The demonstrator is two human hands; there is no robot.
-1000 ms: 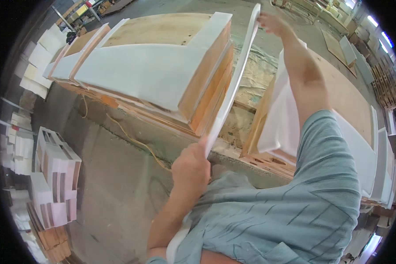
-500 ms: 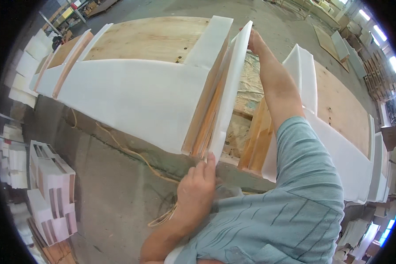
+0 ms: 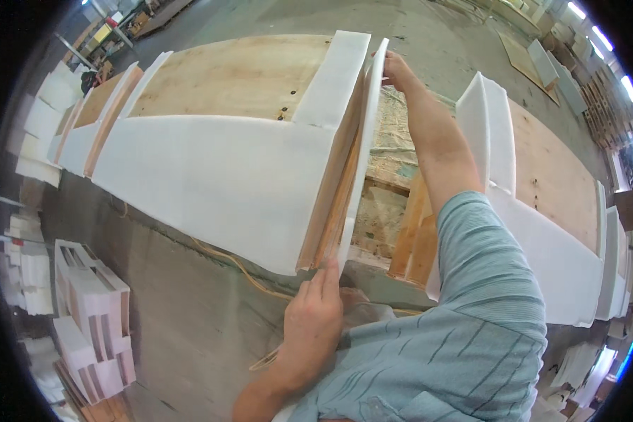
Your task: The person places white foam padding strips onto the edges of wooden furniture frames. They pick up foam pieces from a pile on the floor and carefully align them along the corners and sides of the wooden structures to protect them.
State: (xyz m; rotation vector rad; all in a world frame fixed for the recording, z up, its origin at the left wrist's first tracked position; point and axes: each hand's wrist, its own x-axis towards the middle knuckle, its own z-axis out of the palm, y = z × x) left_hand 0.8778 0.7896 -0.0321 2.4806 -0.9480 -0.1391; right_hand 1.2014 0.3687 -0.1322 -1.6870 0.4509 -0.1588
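Observation:
A long white foam strip (image 3: 364, 151) stands on edge along the wooden side of a foam-covered plywood frame (image 3: 211, 169). At its far end my right hand (image 3: 399, 72) grips the strip, with fingers curled round the edge. My left hand (image 3: 315, 309) is at the near end, its fingers together and pressed on the strip's lower corner next to the wood; the thumb is hidden. Between strip and frame, bare wooden rails (image 3: 336, 200) show in a narrow gap that tapers toward the far end.
A second foam-covered frame (image 3: 541, 232) stands on the right, beyond wooden blocks (image 3: 411, 239) and a plastic-covered support (image 3: 387, 183). White foam-covered frames (image 3: 95, 316) are stacked at lower left. A yellowish cord (image 3: 243, 271) runs along the floor.
The strip has swung closer to the frame's wooden side, and the gap has narrowed. Both hands keep their places at its ends. The view has shifted slightly.

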